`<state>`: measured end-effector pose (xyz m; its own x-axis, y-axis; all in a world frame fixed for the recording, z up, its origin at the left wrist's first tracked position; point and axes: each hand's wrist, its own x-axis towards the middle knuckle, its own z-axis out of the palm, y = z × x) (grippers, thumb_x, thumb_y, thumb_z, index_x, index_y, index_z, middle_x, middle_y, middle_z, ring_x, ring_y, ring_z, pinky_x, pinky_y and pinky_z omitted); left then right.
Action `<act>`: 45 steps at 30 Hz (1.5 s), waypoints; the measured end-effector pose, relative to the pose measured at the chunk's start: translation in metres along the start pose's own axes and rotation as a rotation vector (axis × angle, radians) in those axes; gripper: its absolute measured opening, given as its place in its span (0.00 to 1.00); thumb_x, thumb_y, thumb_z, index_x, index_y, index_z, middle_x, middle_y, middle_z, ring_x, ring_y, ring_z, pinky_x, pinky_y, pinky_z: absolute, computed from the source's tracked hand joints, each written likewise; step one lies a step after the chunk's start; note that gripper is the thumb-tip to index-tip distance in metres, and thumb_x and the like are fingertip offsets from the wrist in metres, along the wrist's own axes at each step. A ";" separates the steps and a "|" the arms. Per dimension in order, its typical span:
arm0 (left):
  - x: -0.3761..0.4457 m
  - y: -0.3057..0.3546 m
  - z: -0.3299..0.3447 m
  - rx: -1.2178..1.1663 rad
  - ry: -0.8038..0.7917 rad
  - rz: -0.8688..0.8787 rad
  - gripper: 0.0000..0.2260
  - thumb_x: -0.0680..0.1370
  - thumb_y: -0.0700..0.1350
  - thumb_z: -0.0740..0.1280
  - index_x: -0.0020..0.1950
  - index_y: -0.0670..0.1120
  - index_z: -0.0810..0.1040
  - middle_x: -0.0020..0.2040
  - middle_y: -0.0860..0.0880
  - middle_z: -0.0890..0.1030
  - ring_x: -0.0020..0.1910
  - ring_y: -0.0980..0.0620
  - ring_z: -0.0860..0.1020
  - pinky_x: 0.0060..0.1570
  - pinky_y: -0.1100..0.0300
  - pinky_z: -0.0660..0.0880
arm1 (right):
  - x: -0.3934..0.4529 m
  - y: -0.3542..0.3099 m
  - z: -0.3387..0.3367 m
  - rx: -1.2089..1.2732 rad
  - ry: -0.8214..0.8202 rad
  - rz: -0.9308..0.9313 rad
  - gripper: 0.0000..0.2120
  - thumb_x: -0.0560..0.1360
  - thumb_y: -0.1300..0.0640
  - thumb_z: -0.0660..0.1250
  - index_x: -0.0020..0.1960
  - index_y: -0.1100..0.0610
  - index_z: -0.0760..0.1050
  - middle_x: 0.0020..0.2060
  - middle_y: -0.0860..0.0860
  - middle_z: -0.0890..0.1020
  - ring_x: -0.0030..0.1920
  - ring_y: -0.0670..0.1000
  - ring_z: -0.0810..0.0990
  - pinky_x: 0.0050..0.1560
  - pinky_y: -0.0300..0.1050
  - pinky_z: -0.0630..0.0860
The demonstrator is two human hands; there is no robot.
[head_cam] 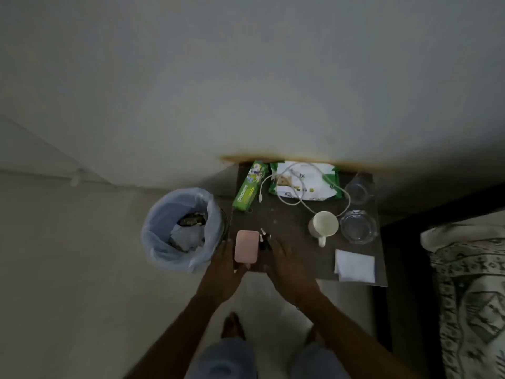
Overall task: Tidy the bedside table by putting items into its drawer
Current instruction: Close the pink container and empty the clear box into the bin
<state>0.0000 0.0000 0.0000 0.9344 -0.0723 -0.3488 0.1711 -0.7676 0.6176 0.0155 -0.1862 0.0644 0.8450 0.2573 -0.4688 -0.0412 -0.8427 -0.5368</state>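
Where the worktop [287, 222] meets the wall along its far edge, a green packet [246, 188] and a wipes pack [306, 181] lie, a white cable [295, 199] looping over the pack; the right edge is lined by two glass dishes [358, 227], with a mug [323, 227] just beside the nearer one and a white napkin [354, 265] at the near right corner. The middle of the worktop is bare and dark. A lined bin [181, 228] stands on the floor close against the left edge. At the near left corner lies a pink case [246, 246], a rounded rectangle, with a small dark item [265, 239], too blurred to name, just right of it. The left hand [225, 269] has its grip closed on the case's near end, thumb on its near end. The right hand [289, 269] lies flat and open at the near edge, fingertips by the dark item.
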 end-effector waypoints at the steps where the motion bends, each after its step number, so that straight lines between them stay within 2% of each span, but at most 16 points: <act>1: 0.005 -0.010 0.012 -0.088 0.027 -0.025 0.37 0.72 0.67 0.64 0.75 0.49 0.63 0.71 0.48 0.71 0.71 0.48 0.70 0.68 0.47 0.71 | 0.011 0.004 0.010 0.043 0.009 0.005 0.32 0.80 0.50 0.62 0.78 0.51 0.51 0.78 0.52 0.55 0.75 0.54 0.61 0.71 0.49 0.65; 3: 0.015 -0.026 0.032 -0.189 0.077 -0.051 0.44 0.67 0.70 0.69 0.76 0.48 0.61 0.71 0.48 0.70 0.70 0.49 0.70 0.67 0.47 0.72 | 0.036 0.013 0.027 0.115 0.041 -0.004 0.31 0.80 0.53 0.62 0.78 0.52 0.51 0.77 0.52 0.57 0.73 0.54 0.65 0.70 0.47 0.67; 6: 0.018 -0.022 0.050 -0.406 0.118 -0.035 0.52 0.60 0.71 0.73 0.76 0.47 0.62 0.74 0.43 0.68 0.74 0.49 0.65 0.74 0.45 0.63 | 0.067 0.025 0.042 0.083 0.061 -0.154 0.41 0.72 0.59 0.72 0.78 0.57 0.53 0.77 0.53 0.56 0.76 0.53 0.59 0.75 0.45 0.57; 9: 0.025 -0.026 0.064 -0.468 0.145 0.024 0.43 0.63 0.59 0.78 0.72 0.67 0.58 0.73 0.35 0.67 0.75 0.46 0.61 0.75 0.48 0.60 | 0.086 0.041 0.058 -0.028 0.108 -0.346 0.33 0.74 0.61 0.69 0.76 0.53 0.60 0.76 0.50 0.62 0.75 0.50 0.61 0.76 0.42 0.53; 11: 0.025 -0.039 0.071 -0.494 0.297 0.082 0.37 0.66 0.46 0.80 0.72 0.57 0.68 0.69 0.43 0.75 0.70 0.50 0.72 0.69 0.53 0.70 | 0.091 0.053 0.072 -0.061 0.196 -0.453 0.20 0.78 0.50 0.66 0.69 0.47 0.71 0.68 0.46 0.73 0.67 0.46 0.71 0.74 0.48 0.62; 13: 0.020 -0.048 0.074 -0.519 0.378 0.149 0.31 0.66 0.41 0.79 0.66 0.55 0.73 0.61 0.56 0.80 0.60 0.65 0.77 0.57 0.69 0.74 | 0.088 0.058 0.079 -0.028 0.333 -0.474 0.16 0.76 0.43 0.65 0.63 0.44 0.76 0.60 0.44 0.77 0.59 0.43 0.76 0.66 0.51 0.71; 16: 0.015 -0.056 0.060 -0.638 0.218 0.222 0.26 0.73 0.37 0.73 0.63 0.58 0.71 0.59 0.63 0.79 0.58 0.69 0.76 0.55 0.74 0.73 | 0.058 0.053 0.084 0.006 0.419 -0.442 0.14 0.78 0.50 0.64 0.63 0.51 0.76 0.62 0.49 0.76 0.55 0.40 0.76 0.56 0.29 0.71; 18: 0.007 -0.054 0.055 -0.810 0.013 0.365 0.19 0.78 0.35 0.65 0.67 0.50 0.70 0.66 0.53 0.78 0.65 0.57 0.76 0.63 0.62 0.74 | 0.031 0.046 0.085 0.011 0.455 -0.414 0.16 0.79 0.56 0.63 0.66 0.54 0.75 0.64 0.51 0.72 0.59 0.43 0.73 0.56 0.23 0.64; 21: -0.037 -0.025 0.054 -1.237 0.241 0.038 0.14 0.79 0.37 0.65 0.65 0.44 0.73 0.63 0.41 0.78 0.61 0.45 0.79 0.62 0.48 0.74 | -0.012 0.038 0.093 0.036 0.546 -0.444 0.16 0.77 0.59 0.66 0.65 0.54 0.75 0.61 0.50 0.72 0.57 0.45 0.74 0.57 0.27 0.69; 25: -0.079 0.017 0.058 -1.783 0.166 -0.078 0.13 0.81 0.43 0.59 0.64 0.43 0.75 0.54 0.40 0.83 0.54 0.43 0.80 0.54 0.51 0.76 | -0.052 0.027 0.098 0.013 0.572 -0.529 0.16 0.77 0.54 0.66 0.65 0.51 0.75 0.60 0.49 0.74 0.57 0.43 0.72 0.57 0.38 0.75; 28: -0.081 0.033 0.056 -1.855 0.189 -0.156 0.19 0.82 0.52 0.57 0.63 0.40 0.75 0.45 0.41 0.84 0.47 0.44 0.80 0.53 0.52 0.75 | -0.065 0.024 0.101 -0.003 0.625 -0.568 0.15 0.76 0.51 0.68 0.61 0.49 0.79 0.60 0.47 0.77 0.62 0.44 0.72 0.61 0.40 0.74; 33: -0.060 0.038 0.054 -1.729 0.128 -0.254 0.24 0.81 0.58 0.57 0.65 0.40 0.73 0.52 0.38 0.81 0.53 0.42 0.80 0.57 0.48 0.76 | -0.062 0.022 0.091 -0.038 0.733 -0.579 0.13 0.75 0.56 0.69 0.58 0.54 0.82 0.56 0.50 0.84 0.56 0.47 0.81 0.59 0.42 0.78; 36: -0.035 0.027 0.055 -1.654 0.080 -0.275 0.24 0.81 0.56 0.57 0.69 0.40 0.69 0.55 0.43 0.81 0.52 0.45 0.80 0.48 0.53 0.76 | -0.048 0.028 0.086 -0.049 0.678 -0.599 0.13 0.75 0.58 0.67 0.59 0.56 0.81 0.54 0.52 0.85 0.53 0.48 0.83 0.54 0.40 0.79; 38: -0.021 0.018 0.054 -1.608 0.061 -0.267 0.19 0.82 0.51 0.57 0.66 0.40 0.72 0.57 0.42 0.80 0.53 0.44 0.80 0.47 0.52 0.77 | -0.036 0.035 0.082 0.053 0.637 -0.530 0.11 0.78 0.58 0.64 0.59 0.56 0.79 0.51 0.49 0.84 0.47 0.44 0.83 0.49 0.35 0.80; 41: -0.006 0.009 0.042 -1.607 0.066 -0.249 0.18 0.83 0.50 0.55 0.67 0.41 0.72 0.59 0.38 0.79 0.57 0.40 0.78 0.50 0.47 0.77 | -0.010 0.054 0.056 0.216 0.839 -0.259 0.10 0.80 0.56 0.61 0.57 0.56 0.79 0.46 0.47 0.83 0.41 0.42 0.80 0.38 0.29 0.73; 45: 0.014 0.006 0.017 -1.725 0.157 -0.198 0.18 0.83 0.55 0.54 0.63 0.45 0.75 0.59 0.38 0.78 0.55 0.42 0.78 0.48 0.50 0.79 | 0.024 0.086 0.034 0.377 0.752 0.120 0.09 0.77 0.58 0.65 0.57 0.55 0.76 0.51 0.52 0.84 0.47 0.48 0.81 0.45 0.42 0.79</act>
<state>0.0085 -0.0164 -0.0137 0.8608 0.0681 -0.5044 0.2876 0.7527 0.5923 0.0146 -0.2364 -0.0167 0.9477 -0.3186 -0.0183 -0.2153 -0.5959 -0.7737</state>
